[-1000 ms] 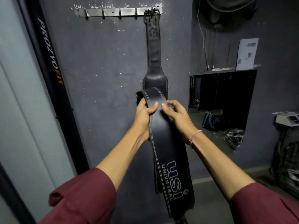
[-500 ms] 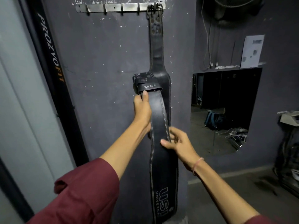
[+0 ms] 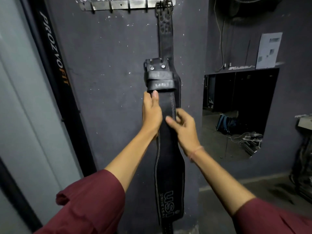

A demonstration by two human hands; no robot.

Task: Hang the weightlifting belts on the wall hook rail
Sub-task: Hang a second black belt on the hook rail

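Note:
A black USI weightlifting belt [image 3: 168, 159] hangs straight down in front of me, its buckle end and two loops up at chest height. My left hand [image 3: 151, 114] grips its left edge just below the loops. My right hand [image 3: 183, 125] holds the right edge a little lower, thumb across the front. Behind it a second black belt [image 3: 166, 34] hangs by its buckle from the right end of the metal hook rail [image 3: 118, 5] on the dark wall. Several hooks to the left on the rail are bare.
A black upright post marked PROZVOFIT [image 3: 54, 65] leans along the wall at left. On the right wall there is a mirror [image 3: 239, 114], a paper sheet [image 3: 268, 49] above it and cables. Equipment stands at the far right edge.
The folded belt has been let out to hang full length. My left hand rose with the buckle end; my right hand slid down, then came back up close under the left.

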